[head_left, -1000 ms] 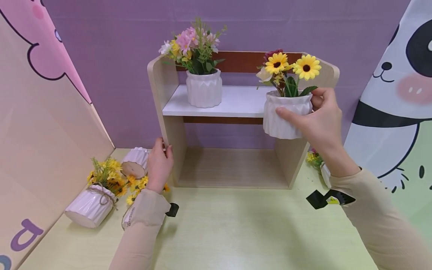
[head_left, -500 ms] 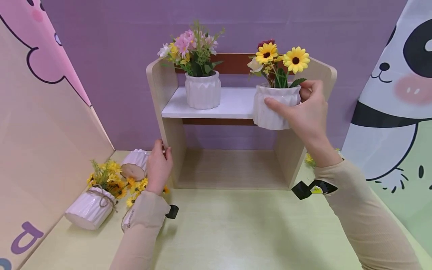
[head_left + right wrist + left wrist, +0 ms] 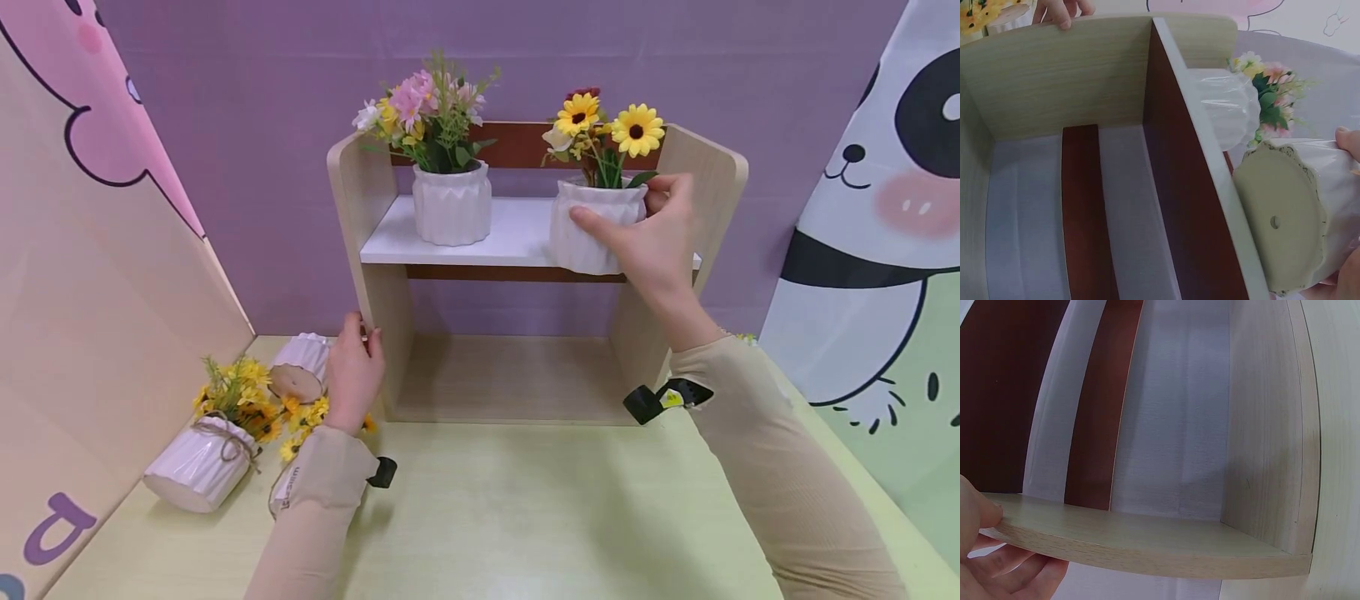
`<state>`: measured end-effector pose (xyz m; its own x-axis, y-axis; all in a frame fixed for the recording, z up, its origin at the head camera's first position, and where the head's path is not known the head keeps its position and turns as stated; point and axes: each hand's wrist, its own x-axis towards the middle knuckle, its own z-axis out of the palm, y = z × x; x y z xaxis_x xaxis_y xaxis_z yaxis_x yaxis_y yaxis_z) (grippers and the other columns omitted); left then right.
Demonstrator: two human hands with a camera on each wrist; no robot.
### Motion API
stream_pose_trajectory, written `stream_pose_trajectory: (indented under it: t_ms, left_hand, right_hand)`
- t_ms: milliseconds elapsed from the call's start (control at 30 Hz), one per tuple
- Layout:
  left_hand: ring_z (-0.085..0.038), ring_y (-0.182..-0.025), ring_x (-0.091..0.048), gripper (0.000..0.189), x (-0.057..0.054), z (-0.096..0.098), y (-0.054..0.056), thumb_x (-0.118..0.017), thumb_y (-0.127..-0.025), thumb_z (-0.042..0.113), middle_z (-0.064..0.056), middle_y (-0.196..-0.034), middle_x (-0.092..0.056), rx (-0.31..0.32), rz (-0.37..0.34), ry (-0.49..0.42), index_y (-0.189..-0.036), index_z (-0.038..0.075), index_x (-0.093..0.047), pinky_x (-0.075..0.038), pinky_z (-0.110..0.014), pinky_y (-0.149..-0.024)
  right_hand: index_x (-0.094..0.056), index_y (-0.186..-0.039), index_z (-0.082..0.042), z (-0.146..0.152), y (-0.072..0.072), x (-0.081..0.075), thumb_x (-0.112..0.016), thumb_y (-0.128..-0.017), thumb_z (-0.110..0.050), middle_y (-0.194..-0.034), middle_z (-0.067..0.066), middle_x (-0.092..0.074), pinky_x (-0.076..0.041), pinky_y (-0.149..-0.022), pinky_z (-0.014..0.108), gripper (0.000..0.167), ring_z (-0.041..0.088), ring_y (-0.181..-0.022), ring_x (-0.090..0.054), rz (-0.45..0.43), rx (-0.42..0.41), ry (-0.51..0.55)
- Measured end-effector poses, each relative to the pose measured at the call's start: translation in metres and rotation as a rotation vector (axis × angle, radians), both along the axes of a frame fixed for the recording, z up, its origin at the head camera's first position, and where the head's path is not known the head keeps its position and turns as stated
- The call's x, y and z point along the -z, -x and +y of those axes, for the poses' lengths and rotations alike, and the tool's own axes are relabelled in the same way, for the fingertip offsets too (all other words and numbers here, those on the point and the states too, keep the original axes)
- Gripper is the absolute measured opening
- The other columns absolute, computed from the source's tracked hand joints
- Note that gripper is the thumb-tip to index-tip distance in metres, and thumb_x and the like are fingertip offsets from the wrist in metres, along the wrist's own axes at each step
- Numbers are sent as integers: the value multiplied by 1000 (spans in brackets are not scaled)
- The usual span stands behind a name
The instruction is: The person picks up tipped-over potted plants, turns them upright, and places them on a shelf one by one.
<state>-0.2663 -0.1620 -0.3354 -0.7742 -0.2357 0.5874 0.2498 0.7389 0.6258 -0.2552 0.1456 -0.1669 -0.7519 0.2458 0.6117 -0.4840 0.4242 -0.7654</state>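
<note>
So the shelf unit (image 3: 517,382) is the landmark here; the right hand (image 3: 660,250) has thumb and fingers clamped on the sunflower pot (image 3: 585,252), upright at the front edge of the unit's upper board, toward its right end; can't really tell if the base touches the board; the left hand (image 3: 354,375) is pinched onto the unit's left side panel, thumb inside, fingers outside; the pink-flower pot (image 3: 452,208) stands on the unit's upper board, left half; left of the unit, a twine-tied pot (image 3: 201,462) lies tipped over on the table (image 3: 525,508), yellow flowers toward the unit.
</note>
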Motion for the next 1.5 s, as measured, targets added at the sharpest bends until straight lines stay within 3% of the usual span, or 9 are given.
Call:
stream_pose_trajectory:
  t_ms: [433, 1233, 1500]
  left_hand:
    - [-39, -87, -62, 24, -1, 0, 0, -47, -93, 14, -25, -102, -60, 2, -8, -8, -110, -3, -45, -52, -48, -70]
    - [-38, -85, -61, 24, 0, 0, 0, -47, -94, 17, -24, -102, -59, -6, -12, -13, -109, -1, -45, -51, -47, -68]
    - [-38, -85, -60, 23, 0, 0, 0, -48, -94, 15, -25, -100, -59, -7, -16, -2, -108, -2, -44, -51, -47, -68]
  right_hand:
    - [-33, -112, -9, -14, 23, 2, -83, -58, -41, -115, 7, -51, -40, -93, 19, 81, 8, -108, -50, 2, 21, -13]
    - [-30, -115, -13, -37, 53, 7, -77, -62, -51, -115, 7, -52, -42, -91, 18, 80, 9, -112, -47, -42, 44, -17]
    - [-28, -116, -14, -40, 58, 4, -74, -63, -55, -113, 8, -53, -43, -89, 20, 82, 13, -110, -49, -90, 88, -92]
